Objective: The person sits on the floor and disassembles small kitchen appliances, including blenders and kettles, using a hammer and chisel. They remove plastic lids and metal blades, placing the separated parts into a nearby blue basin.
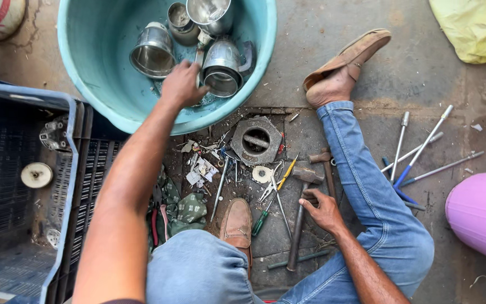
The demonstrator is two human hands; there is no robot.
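My left hand (pixel 182 84) reaches into a teal plastic tub (pixel 97 73), its fingers curled down among several shiny steel jars (pixel 222 66) lying in shallow water; what it grips is hidden. My right hand (pixel 323 209) rests on the concrete floor beside my bent knee, fingertips touching the handle of a hammer (pixel 300 217) that lies on the ground. A second hammer (pixel 324 163) lies just above that hand. An octagonal metal plate with a round hole (pixel 256 141) sits between the tub and the hammers.
Dark plastic crates (pixel 23 186) stand at the left, one holding a white disc (pixel 36 175). Pliers, screwdrivers and paper scraps litter the floor by my shoes. Long metal rods (pixel 420 155) lie at the right, near a pink round object (pixel 482 214) and a yellow bag (pixel 476 25).
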